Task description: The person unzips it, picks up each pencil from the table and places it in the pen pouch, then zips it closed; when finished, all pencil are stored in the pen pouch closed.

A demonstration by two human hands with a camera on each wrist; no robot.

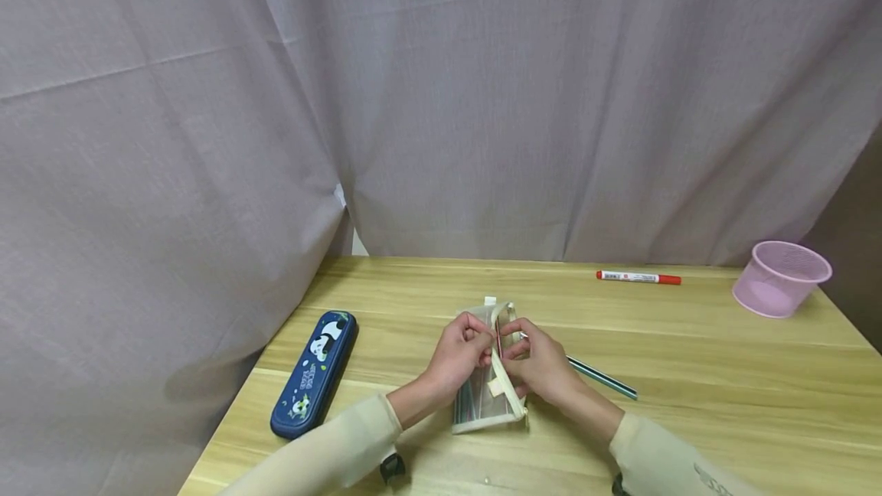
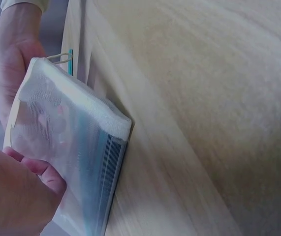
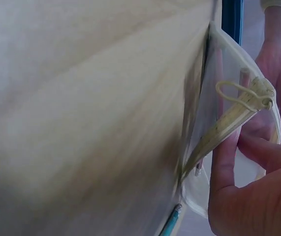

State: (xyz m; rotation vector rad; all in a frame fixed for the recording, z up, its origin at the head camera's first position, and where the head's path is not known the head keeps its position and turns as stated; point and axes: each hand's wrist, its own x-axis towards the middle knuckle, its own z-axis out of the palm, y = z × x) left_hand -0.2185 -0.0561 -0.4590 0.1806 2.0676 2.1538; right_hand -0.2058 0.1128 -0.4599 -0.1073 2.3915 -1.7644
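Note:
A see-through mesh pencil pouch (image 1: 482,403) with cream zipper edging stands unzipped at the front middle of the table, striped pencils showing through its side. My left hand (image 1: 463,350) pinches the left side of its opening between thumb and finger. From the right, my right hand (image 1: 540,364) reaches into the opening with bent fingers around a thin reddish pencil (image 3: 242,81), partly hidden by the mesh and zipper band. A teal striped pencil (image 1: 602,377) lies on the table beside the right wrist, its silver end near the pouch.
To the left lies a navy pencil case (image 1: 313,373) with pandas on it. A red-capped marker (image 1: 637,277) rests near the back edge. The pink mesh pen holder (image 1: 779,282) stands at the back right. Grey curtains (image 1: 448,113) hang behind the table.

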